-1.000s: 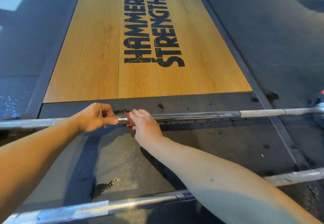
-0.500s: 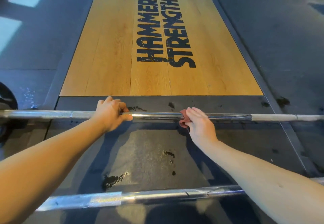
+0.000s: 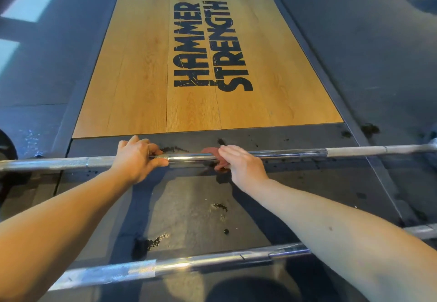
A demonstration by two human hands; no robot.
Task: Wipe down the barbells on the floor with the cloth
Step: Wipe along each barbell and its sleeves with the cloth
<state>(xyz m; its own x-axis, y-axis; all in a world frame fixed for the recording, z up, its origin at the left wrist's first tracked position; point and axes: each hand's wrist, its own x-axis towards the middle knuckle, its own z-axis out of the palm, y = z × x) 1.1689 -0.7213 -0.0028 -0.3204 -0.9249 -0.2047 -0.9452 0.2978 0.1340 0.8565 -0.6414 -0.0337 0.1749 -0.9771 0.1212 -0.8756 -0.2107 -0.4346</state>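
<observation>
Two steel barbells lie across the dark rubber floor. The far barbell [image 3: 295, 152] runs from left edge to right edge. My left hand [image 3: 137, 157] grips its shaft where the knurling ends. A little to the right, my right hand [image 3: 241, 164] holds a small reddish cloth [image 3: 209, 151] wrapped over the shaft, fingers lying across the top; most of the cloth is hidden under the hand. The near barbell [image 3: 165, 266] lies in front of me, partly covered by my right forearm.
A wooden platform panel [image 3: 137, 77] printed "HAMMER STRENGTH" lies just beyond the far barbell, framed by a metal strip [image 3: 331, 89]. A dark weight plate [image 3: 7, 145] shows at the left edge. Black crumbs and worn patches [image 3: 151, 242] mark the rubber between the bars.
My right hand slid the cloth right along the far barbell, away from the left hand, then back a little to the left. The left hand kept its grip.
</observation>
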